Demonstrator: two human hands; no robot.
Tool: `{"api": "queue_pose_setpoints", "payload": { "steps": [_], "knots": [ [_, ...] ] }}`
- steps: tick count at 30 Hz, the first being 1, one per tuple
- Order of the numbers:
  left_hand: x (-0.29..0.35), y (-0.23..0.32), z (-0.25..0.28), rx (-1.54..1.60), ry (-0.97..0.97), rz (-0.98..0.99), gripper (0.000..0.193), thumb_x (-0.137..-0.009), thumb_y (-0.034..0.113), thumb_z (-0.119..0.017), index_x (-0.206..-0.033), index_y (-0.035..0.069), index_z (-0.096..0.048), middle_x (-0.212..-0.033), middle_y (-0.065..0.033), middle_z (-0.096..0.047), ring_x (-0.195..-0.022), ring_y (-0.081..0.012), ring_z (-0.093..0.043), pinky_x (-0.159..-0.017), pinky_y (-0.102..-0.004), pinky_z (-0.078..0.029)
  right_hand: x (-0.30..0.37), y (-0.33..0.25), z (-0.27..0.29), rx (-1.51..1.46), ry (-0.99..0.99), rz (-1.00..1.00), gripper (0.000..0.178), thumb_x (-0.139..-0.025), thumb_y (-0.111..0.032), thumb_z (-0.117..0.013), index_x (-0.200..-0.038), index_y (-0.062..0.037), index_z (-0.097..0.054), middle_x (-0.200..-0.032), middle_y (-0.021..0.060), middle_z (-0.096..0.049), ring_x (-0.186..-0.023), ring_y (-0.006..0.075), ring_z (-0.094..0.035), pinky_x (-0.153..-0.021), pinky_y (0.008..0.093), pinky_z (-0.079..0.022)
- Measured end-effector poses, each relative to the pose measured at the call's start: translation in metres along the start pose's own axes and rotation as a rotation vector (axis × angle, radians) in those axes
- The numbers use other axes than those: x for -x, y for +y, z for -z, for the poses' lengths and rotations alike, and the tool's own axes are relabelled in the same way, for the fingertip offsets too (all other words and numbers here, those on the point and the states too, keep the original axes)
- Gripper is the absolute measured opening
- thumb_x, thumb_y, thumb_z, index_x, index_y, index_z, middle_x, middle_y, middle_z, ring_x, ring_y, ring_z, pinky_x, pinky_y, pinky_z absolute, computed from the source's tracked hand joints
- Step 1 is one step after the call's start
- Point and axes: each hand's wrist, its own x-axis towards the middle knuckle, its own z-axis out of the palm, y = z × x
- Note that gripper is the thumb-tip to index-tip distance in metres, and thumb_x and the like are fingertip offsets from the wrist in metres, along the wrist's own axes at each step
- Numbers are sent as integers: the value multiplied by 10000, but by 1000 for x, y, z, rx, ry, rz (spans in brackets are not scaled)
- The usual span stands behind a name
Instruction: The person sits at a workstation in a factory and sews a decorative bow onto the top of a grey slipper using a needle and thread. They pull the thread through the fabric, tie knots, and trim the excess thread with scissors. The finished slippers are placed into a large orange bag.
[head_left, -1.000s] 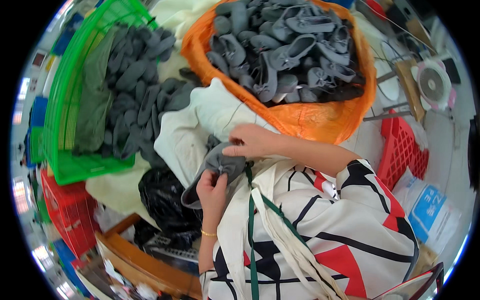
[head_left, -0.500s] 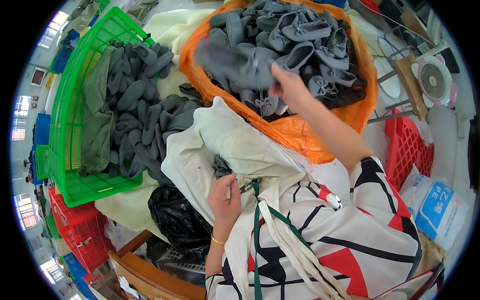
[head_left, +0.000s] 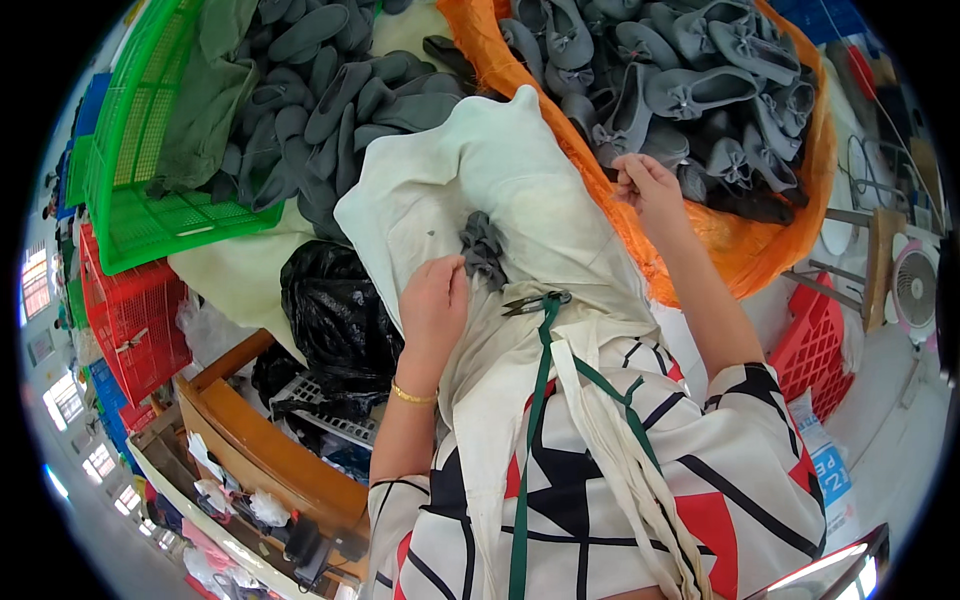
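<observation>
Over the near edge of an orange woven sack (head_left: 655,262), my right hand (head_left: 650,195) is closed in a pinch. What its fingertips hold, if anything, is too small to make out. Grey flat shoes with bows (head_left: 705,92) fill the sack just beyond it. My left hand (head_left: 433,310) is above the cream cloth (head_left: 400,190) on my lap, fingers curled together. Its fingertips are at a little heap of dark grey fabric pieces (head_left: 483,248); whether it grips one is hidden. Small thread snips (head_left: 538,303) lie on the cloth, tied to a green ribbon (head_left: 530,430).
At the left, a green plastic crate (head_left: 140,225) lies on its side with more grey shoes (head_left: 330,110) spilling out. A black plastic bag (head_left: 335,310) and a wooden chair (head_left: 260,440) are beside my left arm. A red crate (head_left: 815,340) and a fan (head_left: 913,285) stand right.
The grey shoe that my right hand held over the sack has left it. That hand has drawn back toward the sack's near edge. The view has shifted, and my left hand remains by the grey pieces.
</observation>
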Motion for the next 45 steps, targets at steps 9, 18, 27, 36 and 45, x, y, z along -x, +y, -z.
{"api": "queue_pose_setpoints", "payload": {
  "steps": [9,18,27,36,45],
  "knots": [
    [-47,-2,-43,-331,-150,-7,158,-798,143,-711,-885,49,-618,-884,-113,-604,-862,-328,-622,-717,-425,-523,27,-13,-51,220,-155,103,233,-1025,-219,-542,-1000,-21,-662,-811,-17,-595,-718,64,-560,-705,228,-498],
    [-41,-22,-15,846,-125,256,131,-845,134,-734,-937,60,-677,-922,-43,-658,-776,-148,-592,-640,-275,-491,54,-9,-102,593,-438,231,190,-963,-163,-625,-1055,3,-642,-892,37,-628,-814,115,-576,-754,256,-481],
    [6,-22,-8,1582,26,458,147,-910,116,-694,-1046,65,-669,-1024,-30,-680,-829,-93,-620,-678,-237,-505,67,13,-138,332,-635,-72,240,-962,-230,-650,-1065,-14,-633,-915,22,-634,-819,109,-573,-746,252,-480],
    [22,-35,6,1581,-6,333,99,-968,34,-568,-1025,32,-649,-1104,-80,-650,-920,-142,-647,-793,-259,-534,62,15,-141,311,-517,-163,224,-977,-213,-625,-1085,-17,-622,-914,-15,-612,-818,73,-566,-751,227,-485],
    [31,-3,12,255,-102,314,236,-867,217,-716,-985,34,-625,-977,-89,-643,-865,-230,-647,-709,-341,-527,71,35,-130,393,-569,-137,184,-976,-153,-605,-1100,-20,-634,-921,-31,-606,-811,51,-531,-739,209,-466]
  ]
}}
